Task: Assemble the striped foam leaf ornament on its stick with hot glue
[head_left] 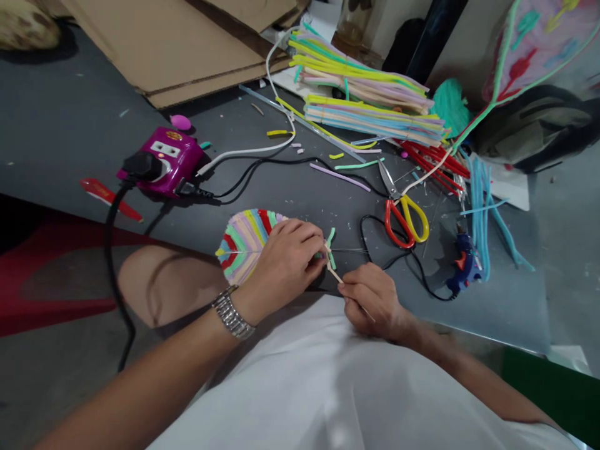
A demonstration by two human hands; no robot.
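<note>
A leaf-shaped piece of striped, many-coloured pipe cleaners (241, 247) lies at the table's front edge, its right part hidden under my left hand (293, 256). The left fingers are bent and pressed together at the piece's right end, pinching a cream pipe cleaner (334, 272). My right hand (372, 300), lower and to the right, has its fingers closed on the other end of that cream strand. Just past the left fingertips a mint green pipe cleaner (331, 240) crosses thin wires (349, 250) that stretch to the right.
Scissors (398, 215) and a blue glue gun (464, 262) lie right of my hands. Bundled pipe cleaners (375, 100) are at the back, light blue ones (479, 212) at the right. A purple power socket (171, 159) with cables is left, cardboard (178, 50) behind it.
</note>
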